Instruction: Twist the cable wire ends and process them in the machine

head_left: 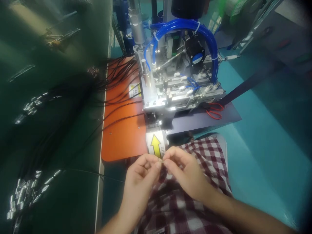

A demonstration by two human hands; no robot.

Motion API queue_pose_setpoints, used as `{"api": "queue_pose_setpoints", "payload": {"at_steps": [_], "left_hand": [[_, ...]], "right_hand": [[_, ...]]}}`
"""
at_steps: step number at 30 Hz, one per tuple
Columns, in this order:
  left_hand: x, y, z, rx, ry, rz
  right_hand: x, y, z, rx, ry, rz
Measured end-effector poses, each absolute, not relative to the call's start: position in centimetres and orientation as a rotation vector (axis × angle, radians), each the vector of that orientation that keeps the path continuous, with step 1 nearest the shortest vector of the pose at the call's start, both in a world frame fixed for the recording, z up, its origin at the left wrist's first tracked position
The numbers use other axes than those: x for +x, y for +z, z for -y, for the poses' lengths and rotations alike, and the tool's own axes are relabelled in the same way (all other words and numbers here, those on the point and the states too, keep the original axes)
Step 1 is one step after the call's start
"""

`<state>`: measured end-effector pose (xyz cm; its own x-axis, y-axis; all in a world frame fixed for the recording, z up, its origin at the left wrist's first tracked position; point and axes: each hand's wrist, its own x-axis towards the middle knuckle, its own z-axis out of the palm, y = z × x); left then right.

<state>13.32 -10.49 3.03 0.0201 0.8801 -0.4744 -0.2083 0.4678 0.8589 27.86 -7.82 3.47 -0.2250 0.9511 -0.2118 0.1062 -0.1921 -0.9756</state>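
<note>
My left hand [140, 177] and my right hand [185, 172] meet fingertip to fingertip just below a white cylinder with a yellow arrow label [156, 145]. Between the pinched fingers sits a very small thin part [162, 160], too small to identify. A thin black cable [97, 173] runs in from the left toward my left hand. Both hands hover over red-and-white checked cloth [185, 208] on my lap.
A metal machine [170, 87] with blue air hoses [185, 27] stands on an orange plate [122, 136]. Several black cables [117, 84] fan out left over the dark green bench. Shiny metal connectors [21, 195] lie at the lower left. Red-handled scissors [215, 111] rest at the machine's right.
</note>
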Motion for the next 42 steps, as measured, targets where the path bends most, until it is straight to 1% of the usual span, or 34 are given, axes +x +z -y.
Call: {"api": "queue_pose_setpoints", "payload": {"at_steps": [3, 13, 16, 20, 22, 24, 28, 31, 36, 42], "left_hand": [[13.3, 3.0, 10.5, 0.65, 0.966, -1.25], [13.4, 3.2, 10.5, 0.688, 0.954, -1.256], [13.5, 3.3, 10.5, 0.691, 0.957, -1.258], [13.5, 3.3, 10.6, 0.725, 0.984, -1.273], [13.5, 3.2, 10.7, 0.717, 0.997, -1.265], [13.5, 3.2, 10.7, 0.672, 1.005, -1.242], [13.5, 3.3, 10.6, 0.592, 0.974, -1.243], [13.4, 3.3, 10.5, 0.617, 0.952, -1.283], [13.4, 3.3, 10.4, 0.691, 0.953, -1.301], [13.7, 3.3, 10.8, 0.647, 0.975, -1.255]], "right_hand": [[27.9, 3.2, 8.2, -1.337, 1.406, 1.372], [27.8, 3.9, 7.8, -1.354, 1.467, 1.332], [27.7, 3.9, 7.7, -1.352, 1.565, 1.229], [27.2, 3.8, 7.8, -1.334, 1.823, 0.953], [26.8, 3.7, 8.1, -1.315, 1.87, 0.838], [26.6, 3.5, 8.3, -1.307, 1.826, 0.804], [26.8, 3.3, 8.4, -1.261, 1.7, 0.911], [27.3, 3.5, 8.1, -1.244, 1.702, 1.013], [27.2, 4.0, 7.7, -1.315, 1.604, 1.136], [26.6, 3.7, 8.0, -1.342, 1.63, 1.082]]}}
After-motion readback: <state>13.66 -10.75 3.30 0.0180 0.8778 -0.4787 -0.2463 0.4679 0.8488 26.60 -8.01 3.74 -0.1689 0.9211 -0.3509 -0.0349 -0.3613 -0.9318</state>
